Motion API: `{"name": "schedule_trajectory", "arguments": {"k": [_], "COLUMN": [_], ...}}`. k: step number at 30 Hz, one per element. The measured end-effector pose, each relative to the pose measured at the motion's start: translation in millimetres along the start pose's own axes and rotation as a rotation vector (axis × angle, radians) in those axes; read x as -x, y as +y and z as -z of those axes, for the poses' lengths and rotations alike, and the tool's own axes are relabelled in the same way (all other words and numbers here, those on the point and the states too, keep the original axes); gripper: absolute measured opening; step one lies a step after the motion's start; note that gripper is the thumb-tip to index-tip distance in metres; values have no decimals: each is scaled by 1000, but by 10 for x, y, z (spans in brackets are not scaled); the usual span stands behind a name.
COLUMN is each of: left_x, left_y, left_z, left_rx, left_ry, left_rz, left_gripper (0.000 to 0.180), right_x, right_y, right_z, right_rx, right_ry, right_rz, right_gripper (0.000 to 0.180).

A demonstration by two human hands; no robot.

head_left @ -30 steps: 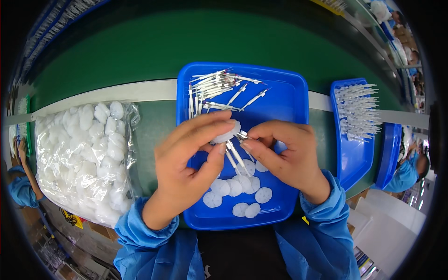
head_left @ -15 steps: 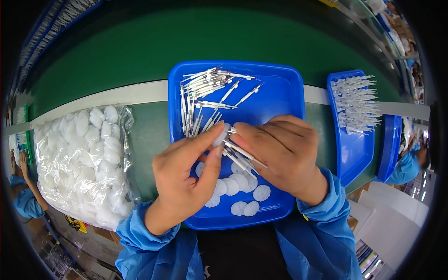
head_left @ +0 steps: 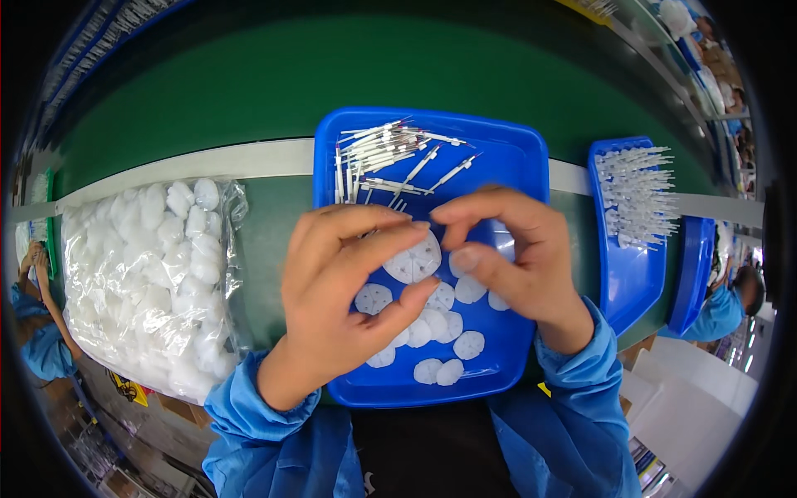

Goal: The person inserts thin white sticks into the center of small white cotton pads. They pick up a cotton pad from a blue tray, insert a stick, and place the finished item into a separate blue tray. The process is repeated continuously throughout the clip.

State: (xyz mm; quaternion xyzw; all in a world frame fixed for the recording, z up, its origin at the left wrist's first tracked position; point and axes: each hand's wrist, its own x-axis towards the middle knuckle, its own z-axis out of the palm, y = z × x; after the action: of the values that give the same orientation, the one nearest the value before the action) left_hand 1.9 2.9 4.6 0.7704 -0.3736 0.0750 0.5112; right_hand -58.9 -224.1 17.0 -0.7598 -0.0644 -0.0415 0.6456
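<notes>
Over a blue tray point(head_left: 531, 166) on green belt, the left hand point(head_left: 344, 286) is pinching a white disc point(head_left: 413, 261) while the right hand point(head_left: 510, 257) is curling, its grip hidden.

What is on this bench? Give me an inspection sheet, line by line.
Surface: green work table with a pale strip across it.
Job's things: square blue plastic tray holding round white perforated discs and thin white-and-metal pins.
Clutter: clear plastic bag of white discs; second blue tray of white pins.
Fingers: left hand pinches one disc; right hand meets it.
Cables: nothing seen.
Surroundings: co-workers in blue sleeves at both edges.
</notes>
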Motion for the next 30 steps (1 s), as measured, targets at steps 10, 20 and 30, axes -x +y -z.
{"name": "schedule_trajectory", "arguments": {"k": [10, 20, 30], "left_x": [12, 51, 33], "left_y": [16, -16, -23], "left_z": [-43, -82, -83], "left_rx": [-133, -133, -124], "left_ry": [16, 50, 11], "left_rz": [-110, -176, -181], "left_gripper": [52, 61, 63], "right_x": [77, 146, 136], "right_y": [54, 97, 118], "right_z": [-185, -185, -135], "right_rx": [39, -354, -346], "right_ry": [83, 5, 13], "right_rz": [29, -127, -174], "right_gripper": [29, 32, 26]}}
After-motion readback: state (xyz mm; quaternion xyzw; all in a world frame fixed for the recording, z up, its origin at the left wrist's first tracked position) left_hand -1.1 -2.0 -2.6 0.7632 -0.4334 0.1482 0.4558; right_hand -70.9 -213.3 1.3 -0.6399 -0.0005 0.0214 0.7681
